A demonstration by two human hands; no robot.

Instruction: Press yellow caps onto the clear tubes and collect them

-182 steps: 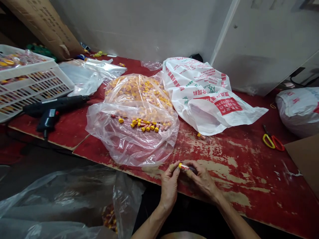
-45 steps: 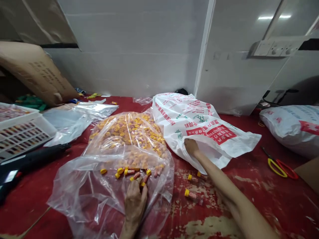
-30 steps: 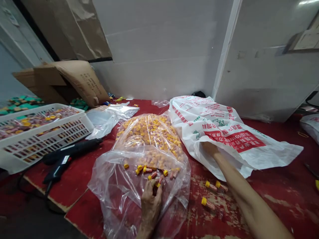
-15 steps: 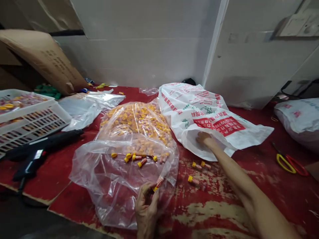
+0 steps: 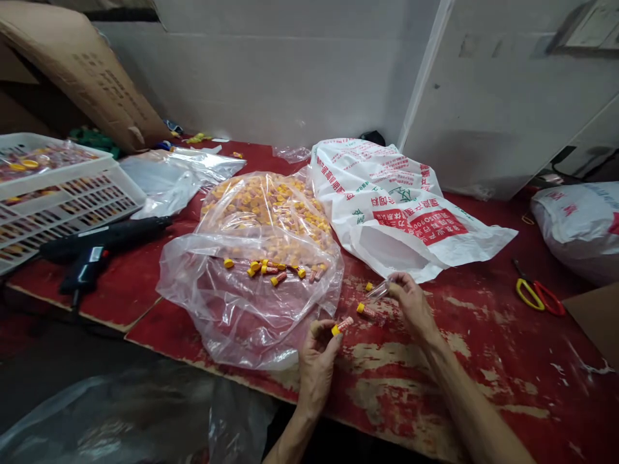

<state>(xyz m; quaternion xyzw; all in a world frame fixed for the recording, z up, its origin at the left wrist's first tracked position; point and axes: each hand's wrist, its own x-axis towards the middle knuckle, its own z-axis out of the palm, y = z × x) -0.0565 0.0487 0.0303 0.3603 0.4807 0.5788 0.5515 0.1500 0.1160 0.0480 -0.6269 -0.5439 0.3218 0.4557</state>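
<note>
My left hand (image 5: 316, 353) pinches a small yellow-capped orange piece (image 5: 342, 326) near the table's front edge, just outside the mouth of a big clear bag (image 5: 251, 283) full of the same pieces. My right hand (image 5: 411, 301) holds a thin clear tube (image 5: 378, 291) in its fingertips, below the opening of a white printed sack (image 5: 396, 206). Two more yellow-capped pieces (image 5: 366, 311) lie on the worn red table (image 5: 483, 361) between my hands.
A black glue gun (image 5: 99, 241) and a white slotted crate (image 5: 53, 187) sit at the left. Yellow and red scissors (image 5: 536, 293) lie at the right, beside another white sack (image 5: 580, 225). A clear bag (image 5: 120, 419) hangs below the table's front edge. Cardboard (image 5: 82, 64) leans on the wall.
My left hand has pulled out of the clear bag with one capped piece. My right hand has come out of the white sack holding a clear tube, and both hands moved nearer to me.
</note>
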